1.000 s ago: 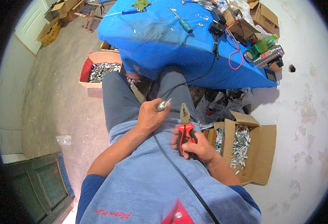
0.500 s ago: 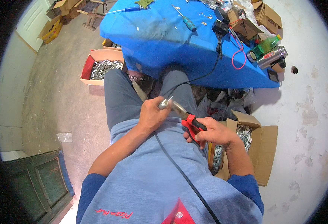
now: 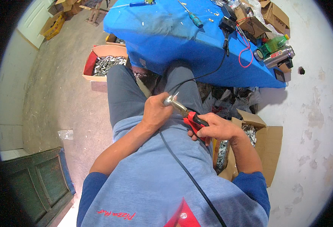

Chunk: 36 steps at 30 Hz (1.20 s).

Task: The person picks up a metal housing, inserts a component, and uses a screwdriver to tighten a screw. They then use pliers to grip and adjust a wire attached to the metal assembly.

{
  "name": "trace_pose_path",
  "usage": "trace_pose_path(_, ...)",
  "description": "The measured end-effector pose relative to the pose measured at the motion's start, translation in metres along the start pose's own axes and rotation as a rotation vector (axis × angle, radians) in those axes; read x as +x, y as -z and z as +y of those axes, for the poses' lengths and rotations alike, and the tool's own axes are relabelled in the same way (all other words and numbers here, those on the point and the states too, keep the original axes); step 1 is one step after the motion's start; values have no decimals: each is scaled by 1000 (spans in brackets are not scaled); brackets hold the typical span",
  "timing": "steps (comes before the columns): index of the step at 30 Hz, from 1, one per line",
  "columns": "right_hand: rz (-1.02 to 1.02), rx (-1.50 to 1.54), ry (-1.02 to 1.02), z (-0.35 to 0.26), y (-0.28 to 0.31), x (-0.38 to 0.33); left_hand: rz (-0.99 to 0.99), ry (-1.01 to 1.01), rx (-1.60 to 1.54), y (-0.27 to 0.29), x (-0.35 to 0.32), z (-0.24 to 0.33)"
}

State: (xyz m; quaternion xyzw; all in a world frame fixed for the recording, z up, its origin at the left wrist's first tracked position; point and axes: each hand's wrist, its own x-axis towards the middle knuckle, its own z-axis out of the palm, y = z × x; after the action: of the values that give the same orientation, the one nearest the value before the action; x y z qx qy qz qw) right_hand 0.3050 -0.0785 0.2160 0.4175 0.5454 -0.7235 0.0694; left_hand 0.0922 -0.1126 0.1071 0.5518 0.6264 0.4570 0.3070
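Above my lap, my left hand (image 3: pixel 157 111) is closed round a small silver cylindrical piece (image 3: pixel 168 100). A thin pale point sticks up from its end. My right hand (image 3: pixel 220 128) grips red-and-black-handled pliers (image 3: pixel 192 118), the handles between thumb and fingers. Their metal jaws reach left to the silver piece and appear to touch it; I cannot tell whether they bite on it. A black cable (image 3: pixel 187 177) runs across my shirt up to beneath my left hand. Another stretch of black cord goes from behind that hand to the adapter on the table.
A blue-covered table (image 3: pixel 162 41) stands ahead, bearing screwdrivers (image 3: pixel 196 19), a black adapter (image 3: pixel 227 24), a green bottle (image 3: pixel 274 44) and a steel flask (image 3: pixel 280 56). Boxes of metal parts stand left (image 3: pixel 86 68) and right (image 3: pixel 270 155). A white wall (image 3: pixel 310 125) bounds the right.
The pliers' jaws have come up and left against the silver piece, which has tilted a little in my left hand. The whole view has shifted slightly.
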Motion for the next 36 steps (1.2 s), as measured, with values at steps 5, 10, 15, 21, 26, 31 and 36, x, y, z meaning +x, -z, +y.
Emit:
trace_pose_path(5, 1, 1, -6, -2, 0, -1, 9, -2, 35, -2, 0, -1)
trace_pose_path(10, -67, -46, -31, 1, 10, 1, 38, -73, 93, -3, 1, -2)
trace_pose_path(15, -89, -38, -101, -8, 16, -1, 113, -190, 98, -8, 1, -7)
trace_pose_path(21, -81, -35, -86, 1, 26, -2, 76, -233, 132, -7, 1, -4)
trace_pose_path(26, -63, -122, -96, -7, 21, -5, 38, -199, 192, -8, -1, -4)
trace_pose_path(31, -45, -51, -62, 10, 24, 0, 21, -217, 228, -11, -2, -8)
trace_pose_path(36, -53, 18, -79, 11, 28, 3, -16, -180, 244, -11, -2, -8)
